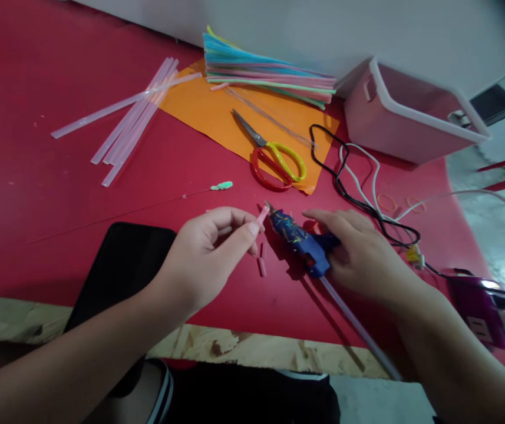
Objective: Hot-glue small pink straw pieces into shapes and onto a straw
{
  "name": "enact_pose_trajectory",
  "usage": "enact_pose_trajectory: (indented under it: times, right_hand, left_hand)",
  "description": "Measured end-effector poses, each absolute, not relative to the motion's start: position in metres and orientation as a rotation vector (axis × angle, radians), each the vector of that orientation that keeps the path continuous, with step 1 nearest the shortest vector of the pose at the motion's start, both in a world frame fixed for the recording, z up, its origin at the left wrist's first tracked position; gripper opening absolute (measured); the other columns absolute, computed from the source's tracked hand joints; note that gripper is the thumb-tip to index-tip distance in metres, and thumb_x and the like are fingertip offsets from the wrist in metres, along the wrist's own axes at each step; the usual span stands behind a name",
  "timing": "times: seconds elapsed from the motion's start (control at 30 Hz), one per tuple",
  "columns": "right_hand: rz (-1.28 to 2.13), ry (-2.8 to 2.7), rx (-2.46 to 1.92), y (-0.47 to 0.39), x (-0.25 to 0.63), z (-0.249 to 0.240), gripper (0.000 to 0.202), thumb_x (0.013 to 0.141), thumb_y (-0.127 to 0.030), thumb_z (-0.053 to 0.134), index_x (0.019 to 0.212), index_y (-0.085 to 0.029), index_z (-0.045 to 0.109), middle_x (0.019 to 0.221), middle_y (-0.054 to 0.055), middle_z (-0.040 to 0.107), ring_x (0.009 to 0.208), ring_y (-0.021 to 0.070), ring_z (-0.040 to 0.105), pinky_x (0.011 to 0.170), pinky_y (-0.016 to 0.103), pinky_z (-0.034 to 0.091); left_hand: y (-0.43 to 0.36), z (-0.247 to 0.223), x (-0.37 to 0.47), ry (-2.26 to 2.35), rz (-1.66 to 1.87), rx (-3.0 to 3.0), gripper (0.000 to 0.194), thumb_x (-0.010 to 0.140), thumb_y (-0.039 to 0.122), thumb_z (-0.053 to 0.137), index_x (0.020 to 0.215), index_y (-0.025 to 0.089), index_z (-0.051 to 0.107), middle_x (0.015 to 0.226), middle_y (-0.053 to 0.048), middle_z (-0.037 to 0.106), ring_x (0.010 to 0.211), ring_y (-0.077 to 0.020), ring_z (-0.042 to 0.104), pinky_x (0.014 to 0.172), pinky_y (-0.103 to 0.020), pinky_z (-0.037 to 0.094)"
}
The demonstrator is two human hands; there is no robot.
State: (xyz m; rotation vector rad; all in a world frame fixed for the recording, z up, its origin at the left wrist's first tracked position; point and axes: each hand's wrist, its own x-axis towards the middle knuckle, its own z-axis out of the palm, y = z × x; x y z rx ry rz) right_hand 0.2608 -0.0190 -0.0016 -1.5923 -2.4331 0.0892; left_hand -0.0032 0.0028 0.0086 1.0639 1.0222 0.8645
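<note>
Between thumb and fingers, my left hand (pixel 208 253) pinches a short pink pipe cleaner piece (pixel 263 215). My right hand (pixel 353 247) is wrapped round the handle of a blue glue gun (pixel 299 241), whose nozzle is at the upper end of the pink piece; I cannot tell whether they touch. A long clear glue stick (pixel 358 327) sticks out of the gun's back. Below my left fingertips lie small pink pieces (pixel 261 267) on the red table. A thin wire with a green fuzzy tip (pixel 222 186) lies beyond my left hand.
Scissors (pixel 274 156) lie on orange paper (pixel 194 109), near a bundle of coloured pipe cleaners (pixel 270 70). Spare glue sticks (pixel 139 115) are at the left. A pink bin (pixel 393 123), tangled cables (pixel 367 206) and a purple power strip (pixel 482 312) stand right. A black phone (pixel 119 265) lies under my left forearm.
</note>
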Motion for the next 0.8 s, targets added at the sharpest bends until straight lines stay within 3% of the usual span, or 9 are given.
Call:
enact_pose_trajectory:
  times: [0.1, 0.2, 0.4, 0.8]
  right_hand:
    - [0.037, -2.309, -1.525, -0.02, 0.265, 0.001, 0.034, 0.082, -0.019, 0.06, 0.115, -0.021, 0.063, 0.09, 0.008, 0.067, 0.083, 0.0258, 0.063, 0.072, 0.04, 0.049]
    - [0.038, -2.269, -1.314, -0.021, 0.264, 0.003, 0.018, 0.09, -0.027, 0.059, 0.106, -0.024, 0.063, 0.085, 0.005, 0.064, 0.079, 0.0232, 0.061, 0.076, 0.041, 0.047]
    - [0.043, -2.383, -1.105, -0.022, 0.251, 0.003, 0.013, 0.095, -0.025, 0.054, 0.106, -0.029, 0.06, 0.076, 0.001, 0.063, 0.072, 0.0203, 0.058, 0.078, 0.042, 0.041]
    - [-0.034, -2.414, -1.106, -0.021, 0.251, 0.005, 0.009, 0.096, -0.024, 0.054, 0.103, -0.027, 0.059, 0.074, 0.001, 0.061, 0.07, 0.0185, 0.057, 0.075, 0.04, 0.038]
  left_hand:
    - [0.005, 0.005, -0.005, 1.031, 0.89, 0.952, 0.016, 0.092, 0.025, 0.065, 0.078, 0.017, 0.066, 0.065, 0.006, 0.059, 0.046, -0.0014, 0.039, 0.041, -0.013, 0.029]
    - [0.006, 0.003, -0.005, 1.024, 0.871, 0.888, 0.015, 0.091, 0.025, 0.067, 0.078, 0.017, 0.067, 0.065, 0.005, 0.059, 0.046, -0.0022, 0.039, 0.041, -0.013, 0.028]
    - [0.005, 0.006, -0.004, 0.969, 0.838, 0.987, 0.018, 0.093, 0.025, 0.064, 0.078, 0.016, 0.065, 0.063, 0.005, 0.057, 0.047, -0.0022, 0.038, 0.042, -0.015, 0.028]
    - [0.005, 0.012, -0.005, 0.967, 0.816, 1.075, 0.021, 0.092, 0.021, 0.062, 0.072, 0.017, 0.06, 0.059, 0.007, 0.054, 0.046, -0.0039, 0.036, 0.044, -0.02, 0.029]
